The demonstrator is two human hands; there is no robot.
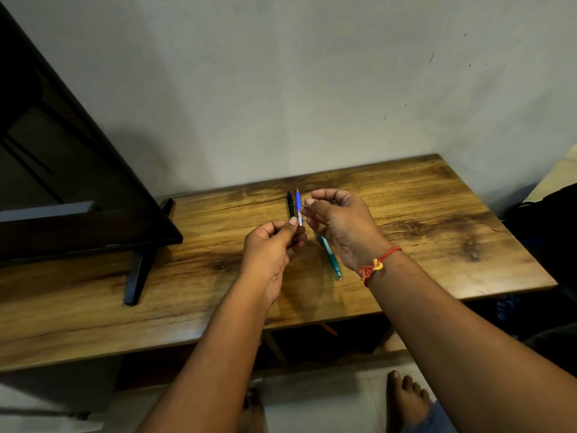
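Both hands are raised over a wooden table point(421, 232). My left hand point(270, 248) pinches the lower end of a thin blue pen point(298, 201) between thumb and forefinger, so the pen stands nearly upright. My right hand point(340, 226), with a red thread on its wrist, pinches the same pen at its white lower part from the right. A black pen point(291, 204) lies on the table just left of the blue one. A teal pen point(329, 256) lies on the table below my right hand, partly hidden by it.
A dark flat screen point(62, 170) on black feet point(139, 273) stands at the table's left. A grey wall rises behind the table. My bare feet point(406, 398) stand on the tiled floor below the front edge. A dark bag point(546, 226) sits at the right.
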